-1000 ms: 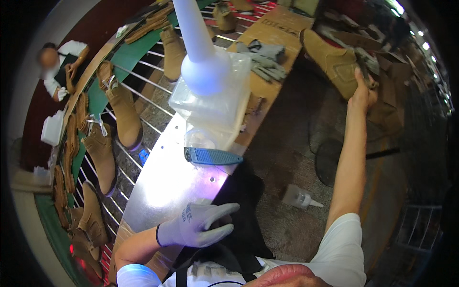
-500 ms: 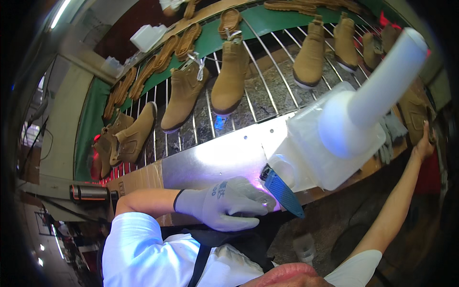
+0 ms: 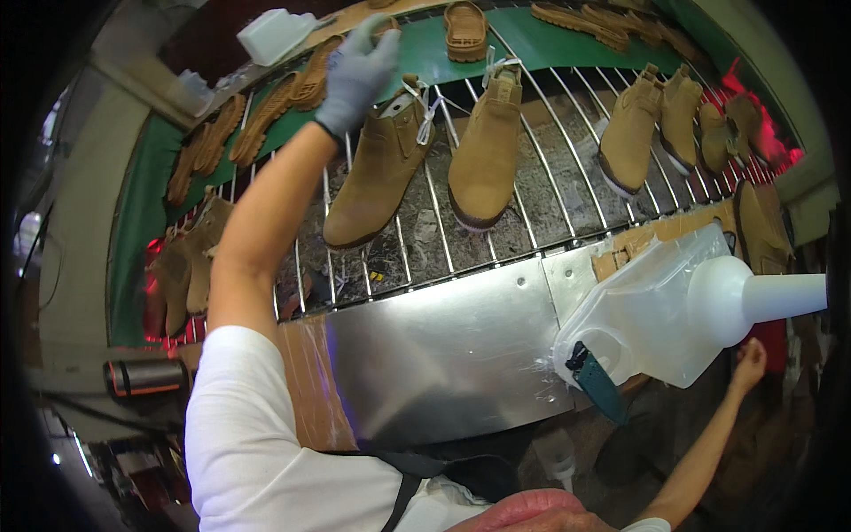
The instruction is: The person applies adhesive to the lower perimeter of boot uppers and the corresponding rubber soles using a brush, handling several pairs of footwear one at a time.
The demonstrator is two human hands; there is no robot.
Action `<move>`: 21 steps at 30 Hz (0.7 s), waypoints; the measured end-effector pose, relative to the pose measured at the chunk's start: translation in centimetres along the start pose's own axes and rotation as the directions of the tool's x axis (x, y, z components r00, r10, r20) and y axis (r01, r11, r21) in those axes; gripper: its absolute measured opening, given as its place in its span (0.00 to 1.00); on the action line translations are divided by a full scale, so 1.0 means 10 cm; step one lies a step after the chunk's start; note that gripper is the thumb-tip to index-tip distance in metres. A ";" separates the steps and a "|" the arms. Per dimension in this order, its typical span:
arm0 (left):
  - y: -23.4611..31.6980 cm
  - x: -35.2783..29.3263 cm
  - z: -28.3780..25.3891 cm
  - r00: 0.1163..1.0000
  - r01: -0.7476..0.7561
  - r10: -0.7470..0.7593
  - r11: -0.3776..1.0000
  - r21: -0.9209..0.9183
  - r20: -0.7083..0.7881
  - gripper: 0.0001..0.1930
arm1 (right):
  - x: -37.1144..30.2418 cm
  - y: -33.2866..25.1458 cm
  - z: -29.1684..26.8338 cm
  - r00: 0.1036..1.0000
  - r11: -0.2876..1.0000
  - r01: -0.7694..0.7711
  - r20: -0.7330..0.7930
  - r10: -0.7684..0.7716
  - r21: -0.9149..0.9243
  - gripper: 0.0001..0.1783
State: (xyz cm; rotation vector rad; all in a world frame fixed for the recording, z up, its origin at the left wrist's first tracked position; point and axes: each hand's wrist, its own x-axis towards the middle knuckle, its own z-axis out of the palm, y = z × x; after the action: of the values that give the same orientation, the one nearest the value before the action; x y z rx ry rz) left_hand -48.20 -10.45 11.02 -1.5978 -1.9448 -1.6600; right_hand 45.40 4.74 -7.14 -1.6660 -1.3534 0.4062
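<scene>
Dimly, the bare right hand (image 3: 752, 360) curls just beside the clear plastic jug (image 3: 651, 306), whose white neck is cut off at the dark rim; whether the fingers pinch anything, I cannot tell. Beyond the metal desk (image 3: 452, 355), the left forearm (image 3: 257, 235) partly hides some tan boots (image 3: 202, 257). Farthest, the gloved left hand (image 3: 359, 75) is blurred, fingers stretched over a sole (image 3: 387, 25) by the green strip (image 3: 417, 55), contact unclear. Largely covered, that sole shows only a small brown part.

Shows tan on boots (image 3: 483, 146), brn on outsoles (image 3: 467, 32), grn on strip (image 3: 510, 40). Has lt grey on L glove (image 3: 359, 78), orange stripes on dk flask (image 3: 146, 378).
</scene>
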 end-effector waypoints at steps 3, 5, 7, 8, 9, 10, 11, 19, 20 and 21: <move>-1.29 0.34 -0.20 0.973 0.098 -0.209 0.755 0.648 0.097 0.39 | -1.11 0.33 0.11 0.992 0.994 0.029 0.122 -0.042 0.104 0.12; -1.74 0.37 -0.16 0.946 0.007 -0.245 0.673 0.740 0.214 0.41 | -1.97 0.29 0.15 0.976 0.996 -0.023 0.215 0.042 -0.088 0.12; -2.02 0.44 -0.30 0.901 -0.040 -0.325 0.598 0.801 0.287 0.40 | -2.80 -0.55 0.60 0.943 0.987 -0.014 0.327 0.066 -0.160 0.09; -2.15 0.45 -0.10 0.862 -0.037 -0.373 0.629 0.777 0.343 0.40 | -3.17 -0.49 0.39 0.928 0.955 -0.160 0.293 0.231 -0.248 0.08; -2.36 0.43 -0.21 0.849 -0.053 -0.371 0.649 0.759 0.377 0.37 | -3.44 -0.93 0.47 0.873 0.914 -0.119 0.397 0.282 -0.387 0.09; -2.51 0.39 -0.07 0.776 -0.053 -0.417 0.704 0.708 0.473 0.33 | -3.78 -0.74 0.27 0.871 0.899 -0.037 0.428 0.243 -0.436 0.10; -2.62 0.39 -0.05 0.795 -0.099 -0.381 0.687 0.720 0.472 0.31 | -4.07 -0.67 0.17 0.804 0.865 -0.134 0.457 0.380 -0.484 0.10; -1.88 0.13 -0.15 0.892 0.058 -0.314 0.795 0.604 0.327 0.17 | -5.56 -0.46 -0.26 0.703 0.774 -0.328 0.408 0.583 -0.542 0.10; -2.09 0.20 -0.37 0.909 0.131 -0.294 0.875 0.466 0.297 0.12 | -5.54 -0.52 -0.15 0.685 0.769 -0.360 0.411 0.602 -0.528 0.11; -2.07 0.31 -0.33 0.889 0.255 -0.360 0.902 0.349 0.282 0.10 | -5.61 -0.59 -0.13 0.694 0.787 -0.347 0.425 0.581 -0.510 0.11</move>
State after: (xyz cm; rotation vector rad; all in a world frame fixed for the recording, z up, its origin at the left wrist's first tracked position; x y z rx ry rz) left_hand -66.73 -7.77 1.09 -1.5972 -2.6015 -1.1348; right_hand 23.77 -46.32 -17.61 -2.3813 -1.4627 1.0691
